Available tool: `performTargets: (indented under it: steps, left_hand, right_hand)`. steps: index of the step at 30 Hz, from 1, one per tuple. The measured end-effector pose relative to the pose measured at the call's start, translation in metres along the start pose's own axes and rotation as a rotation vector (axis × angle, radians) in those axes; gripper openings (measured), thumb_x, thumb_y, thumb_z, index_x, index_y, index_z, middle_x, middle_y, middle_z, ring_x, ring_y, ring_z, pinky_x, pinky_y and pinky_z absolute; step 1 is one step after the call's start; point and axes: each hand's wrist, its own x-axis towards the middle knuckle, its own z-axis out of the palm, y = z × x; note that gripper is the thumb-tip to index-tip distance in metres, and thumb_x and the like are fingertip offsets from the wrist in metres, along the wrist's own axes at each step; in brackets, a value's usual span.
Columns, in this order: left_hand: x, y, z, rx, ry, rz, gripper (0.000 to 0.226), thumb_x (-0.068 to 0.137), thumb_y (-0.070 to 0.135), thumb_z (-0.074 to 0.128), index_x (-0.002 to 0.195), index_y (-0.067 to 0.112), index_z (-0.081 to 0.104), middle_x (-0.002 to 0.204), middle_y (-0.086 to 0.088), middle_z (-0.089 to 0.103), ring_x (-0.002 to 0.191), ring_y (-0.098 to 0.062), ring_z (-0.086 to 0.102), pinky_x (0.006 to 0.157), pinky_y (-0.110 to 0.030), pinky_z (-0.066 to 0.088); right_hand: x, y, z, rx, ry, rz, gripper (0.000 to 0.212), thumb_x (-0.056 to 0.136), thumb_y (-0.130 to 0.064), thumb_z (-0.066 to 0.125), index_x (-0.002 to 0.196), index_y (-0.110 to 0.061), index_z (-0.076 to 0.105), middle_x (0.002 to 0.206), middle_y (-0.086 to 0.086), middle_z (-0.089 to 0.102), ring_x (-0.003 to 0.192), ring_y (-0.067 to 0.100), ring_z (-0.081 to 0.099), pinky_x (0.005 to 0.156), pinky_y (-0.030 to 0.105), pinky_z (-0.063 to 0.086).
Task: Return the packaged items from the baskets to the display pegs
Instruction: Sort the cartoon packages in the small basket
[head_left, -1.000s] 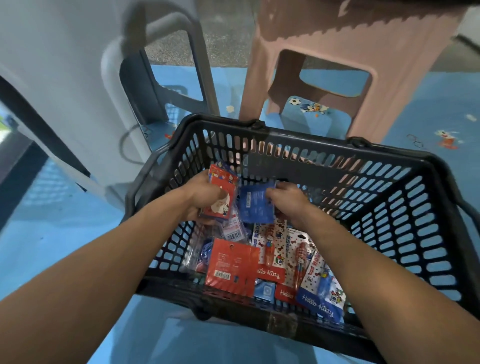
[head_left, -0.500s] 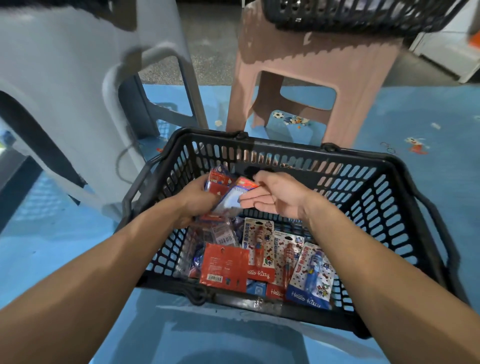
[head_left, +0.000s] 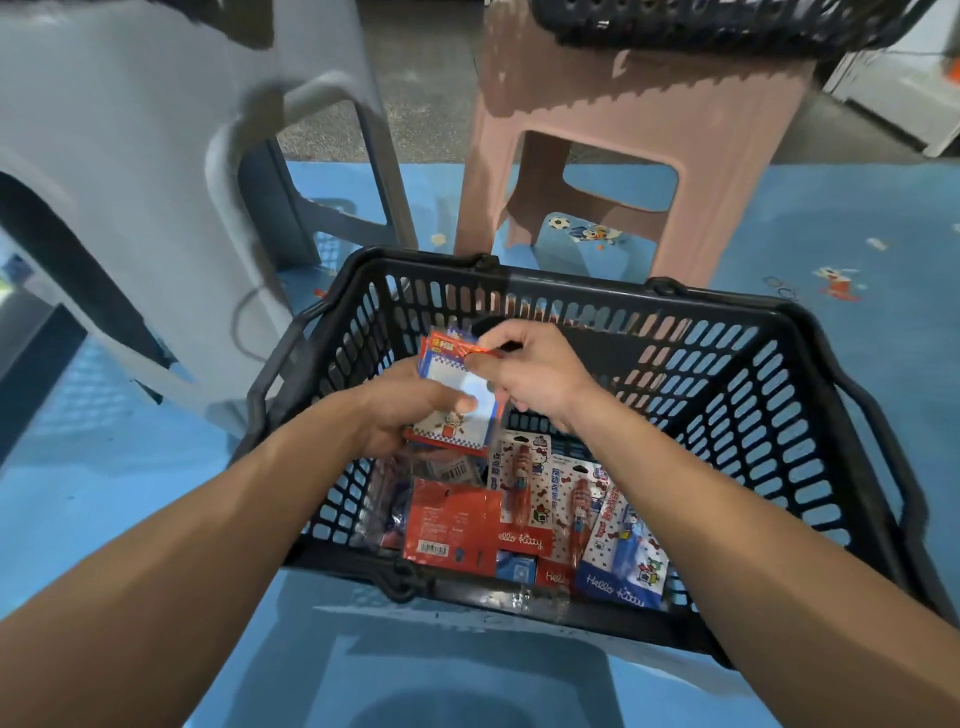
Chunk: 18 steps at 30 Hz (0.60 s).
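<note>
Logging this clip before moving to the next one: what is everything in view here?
basket: one, black, centre, below the hands
loose packs: several, red, white and blue, lying on the basket's bottom, near side
held packs: small stack, red and white, above the basket
second basket: one, black, on the pink stool, cut off by the top edge
pink stool: one, pink, behind the basket
grey stool: one, grey, far left
mat: one, blue with cartoon prints, on the floor
left hand: grips the held packs at their lower end, thumb on the front
right hand: pinches their red top edge
</note>
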Motion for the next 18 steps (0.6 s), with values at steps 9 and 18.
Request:
performTargets:
  steps: [9,18]
  left_hand:
    - [0.011,-0.002,-0.01,0.016,0.319,0.008,0.035,0.087,-0.001,0.07,0.116,0.017,0.062,0.102,-0.011,0.073,0.086,-0.027,0.071,0.058,-0.036,0.058]
    - [0.015,-0.008,-0.014,0.039,0.334,-0.008,0.034,0.09,0.0,0.068,0.115,0.021,0.059,0.103,-0.009,0.071,0.087,-0.028,0.07,0.05,-0.03,0.053]
  right_hand:
    - [0.005,0.04,0.029,-0.797,-0.533,0.112,0.008,0.093,-0.021,0.066,0.086,-0.02,0.063,0.097,0.001,0.068,0.09,0.02,0.068,0.065,0.025,0.049]
    - [0.003,0.065,0.06,-0.957,-0.76,0.093,0.015,0.088,-0.029,0.072,0.095,-0.016,0.071,0.095,0.001,0.07,0.085,0.019,0.067,0.07,0.033,0.056]
